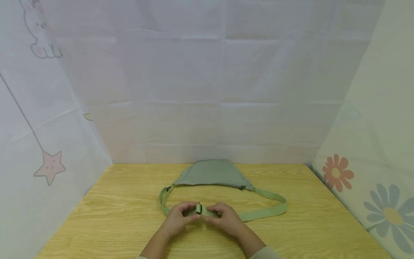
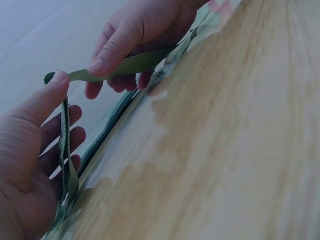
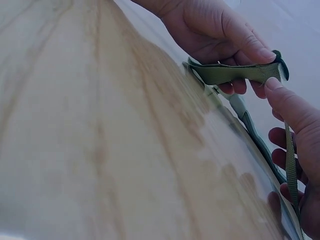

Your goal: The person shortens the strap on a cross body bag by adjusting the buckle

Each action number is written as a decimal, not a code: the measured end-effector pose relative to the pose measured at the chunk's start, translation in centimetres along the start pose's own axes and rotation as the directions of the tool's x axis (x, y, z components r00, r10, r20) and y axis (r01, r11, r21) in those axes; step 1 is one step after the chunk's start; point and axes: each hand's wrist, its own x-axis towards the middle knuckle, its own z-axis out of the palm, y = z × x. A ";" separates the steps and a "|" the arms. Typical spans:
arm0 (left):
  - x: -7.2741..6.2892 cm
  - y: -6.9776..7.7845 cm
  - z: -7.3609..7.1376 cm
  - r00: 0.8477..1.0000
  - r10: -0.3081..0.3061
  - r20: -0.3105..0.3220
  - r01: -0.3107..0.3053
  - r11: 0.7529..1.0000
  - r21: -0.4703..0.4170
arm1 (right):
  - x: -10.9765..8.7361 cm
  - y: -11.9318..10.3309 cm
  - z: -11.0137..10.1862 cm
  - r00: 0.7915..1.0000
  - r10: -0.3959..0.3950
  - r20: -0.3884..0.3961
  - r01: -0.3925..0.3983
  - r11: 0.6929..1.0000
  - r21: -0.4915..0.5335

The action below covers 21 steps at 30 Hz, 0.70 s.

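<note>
A grey-green sling bag (image 1: 213, 172) lies on the wooden table, its long light-green strap (image 1: 265, 214) looped toward me. My left hand (image 1: 178, 217) pinches the strap between thumb and fingers beside a dark slide buckle (image 1: 201, 209), where the webbing folds over. Just to the right, my right hand (image 1: 228, 220) pinches the same strap with thumb and fingertips. In the left wrist view, the strap (image 2: 132, 65) stretches between both hands, raised off the table. The right wrist view shows the folded webbing (image 3: 225, 74) at the left hand; the buckle's details are hard to make out.
The wooden table (image 1: 113, 208) extends on both sides of the bag. Pale cloth walls (image 1: 207, 90) enclose it at the back and sides, printed with a pink star (image 1: 50, 167) at left and flowers (image 1: 336, 173) at right. A zipper runs along the bag's near edge.
</note>
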 end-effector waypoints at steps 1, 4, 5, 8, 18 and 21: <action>0.0 0.0 0.0 1.000 -0.003 0.004 0.003 1.000 -0.008 | 0.0 0.0 0.1 1.000 -0.004 0.003 0.004 1.000 0.001; 0.0 -0.1 0.0 1.000 -0.007 0.017 0.008 1.000 -0.022 | 0.1 -0.1 0.2 1.000 -0.011 0.010 0.010 1.000 0.008; 0.0 0.0 0.0 1.000 -0.004 0.020 0.005 1.000 -0.026 | 0.1 -0.1 0.3 1.000 -0.010 0.012 0.010 1.000 0.013; 0.0 0.1 0.1 0.999 -0.009 0.033 0.010 1.000 -0.023 | 0.1 -0.2 0.3 1.000 -0.010 0.012 0.010 1.000 0.023; -0.1 0.0 0.2 0.997 0.014 0.071 -0.011 0.999 -0.041 | 0.1 -0.8 0.6 0.999 -0.035 0.007 0.035 0.999 0.019; -0.1 0.1 0.2 0.998 0.012 0.056 -0.009 0.999 -0.049 | 0.1 -0.9 0.5 0.999 -0.030 0.013 0.030 0.999 0.016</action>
